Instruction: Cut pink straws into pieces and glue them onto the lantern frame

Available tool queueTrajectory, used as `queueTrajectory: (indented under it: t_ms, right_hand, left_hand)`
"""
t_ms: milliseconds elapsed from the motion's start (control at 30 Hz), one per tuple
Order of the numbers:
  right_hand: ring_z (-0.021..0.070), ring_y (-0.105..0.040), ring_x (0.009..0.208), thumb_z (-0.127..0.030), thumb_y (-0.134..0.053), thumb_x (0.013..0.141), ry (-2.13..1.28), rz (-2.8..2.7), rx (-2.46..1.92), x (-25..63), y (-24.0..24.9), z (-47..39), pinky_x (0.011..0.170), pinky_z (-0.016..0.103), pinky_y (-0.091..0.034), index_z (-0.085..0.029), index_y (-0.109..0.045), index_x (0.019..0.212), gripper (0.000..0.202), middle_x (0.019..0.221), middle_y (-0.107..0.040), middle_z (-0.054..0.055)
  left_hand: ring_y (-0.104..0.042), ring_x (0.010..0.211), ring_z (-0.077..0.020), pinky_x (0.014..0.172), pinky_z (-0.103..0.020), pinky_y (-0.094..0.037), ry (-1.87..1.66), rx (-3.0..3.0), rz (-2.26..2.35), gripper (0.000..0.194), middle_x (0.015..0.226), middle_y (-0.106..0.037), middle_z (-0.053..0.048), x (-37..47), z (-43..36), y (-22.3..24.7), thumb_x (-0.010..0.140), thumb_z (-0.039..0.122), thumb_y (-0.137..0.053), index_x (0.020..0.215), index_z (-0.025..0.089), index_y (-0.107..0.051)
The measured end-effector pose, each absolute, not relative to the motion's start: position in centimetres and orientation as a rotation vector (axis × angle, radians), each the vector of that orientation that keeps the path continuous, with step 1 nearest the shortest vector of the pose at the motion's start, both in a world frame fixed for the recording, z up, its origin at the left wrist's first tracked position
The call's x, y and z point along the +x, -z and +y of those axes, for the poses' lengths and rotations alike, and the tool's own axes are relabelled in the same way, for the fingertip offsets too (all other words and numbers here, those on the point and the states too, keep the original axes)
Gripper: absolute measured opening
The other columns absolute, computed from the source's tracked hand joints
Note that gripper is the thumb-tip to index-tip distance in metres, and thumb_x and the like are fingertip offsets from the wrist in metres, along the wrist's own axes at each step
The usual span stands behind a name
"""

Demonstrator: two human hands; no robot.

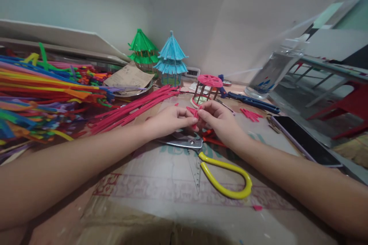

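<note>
Between my left hand (169, 122) and right hand (222, 122), close together: small pink piece (193, 111), pinched by fingertips of both, long axis unclear. Pink-topped frame (210, 80) upright just beyond, nearer the right hand.

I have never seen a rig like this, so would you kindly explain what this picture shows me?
There is no robot here: these are a person's bare hands, seen by a camera worn on the head, looking forward and down. The left hand and right hand meet in the middle, fingers pinching small pink pieces. Just below lie yellow-handled scissors. Colourful fuzzy stems are heaped at left, and a phone lies at right. Behind stand a green model, a blue model and a pink-topped frame.
</note>
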State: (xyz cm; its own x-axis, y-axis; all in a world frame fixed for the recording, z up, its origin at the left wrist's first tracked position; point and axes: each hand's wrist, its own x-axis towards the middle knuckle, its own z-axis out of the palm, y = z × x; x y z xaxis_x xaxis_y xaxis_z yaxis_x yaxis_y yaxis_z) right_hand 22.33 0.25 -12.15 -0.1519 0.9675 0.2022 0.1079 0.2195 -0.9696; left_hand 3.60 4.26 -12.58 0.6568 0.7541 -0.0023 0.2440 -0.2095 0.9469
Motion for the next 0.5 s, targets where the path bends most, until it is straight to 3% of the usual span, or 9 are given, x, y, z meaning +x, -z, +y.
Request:
queueTrajectory:
  t_ms: [500]
  right_hand:
    - [0.0112,-0.056,0.061,-0.052,-0.076,0.076,-1.140,-1.447,-1.089,22.42,12.25,0.48,0.058,0.025,-0.048,-0.021,-0.058,0.085,0.037,0.072,-0.062,-0.003]
  left_hand:
    - [-0.073,0.084,-0.0206,0.073,-0.029,-0.052,-0.612,1.753,0.799,0.035,0.089,-0.080,-0.007,3.86,4.15,12.88,0.084,0.052,-0.067,0.085,0.017,-0.069]
